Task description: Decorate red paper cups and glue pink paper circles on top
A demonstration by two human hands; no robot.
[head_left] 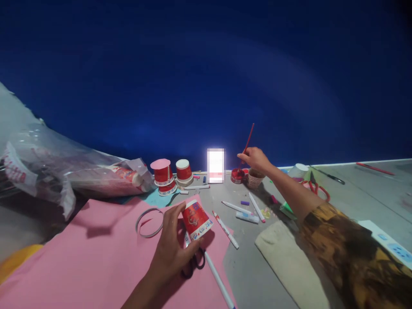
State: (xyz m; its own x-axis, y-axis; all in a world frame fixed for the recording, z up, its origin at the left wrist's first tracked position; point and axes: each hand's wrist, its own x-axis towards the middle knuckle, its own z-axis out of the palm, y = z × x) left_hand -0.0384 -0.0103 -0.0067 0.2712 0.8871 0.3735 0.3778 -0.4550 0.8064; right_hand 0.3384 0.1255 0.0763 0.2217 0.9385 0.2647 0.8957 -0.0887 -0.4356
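Observation:
My left hand point(175, 240) grips a red and white paper cup point(195, 219), tilted, above pink paper point(106, 257). Between the thumb and fingers of my right hand point(255, 159) is a slim red paintbrush point(249, 137). Its lower end reaches down into a small jar of red paint point(238, 176), so the tip is hidden. Beside the jar stands a small woven-looking cup point(255, 179). Black-handled scissors point(189, 268) lie under my left hand, partly covered, near a white marker point(219, 279).
Stacked red cups point(162, 176) and another red cup point(183, 170) stand at the back. Several markers point(256, 207) lie mid-table. A beige cloth point(288, 257) and red-handled scissors point(317, 189) are on the right. A plastic bag point(80, 167) and a grey ring point(138, 225) are on the left.

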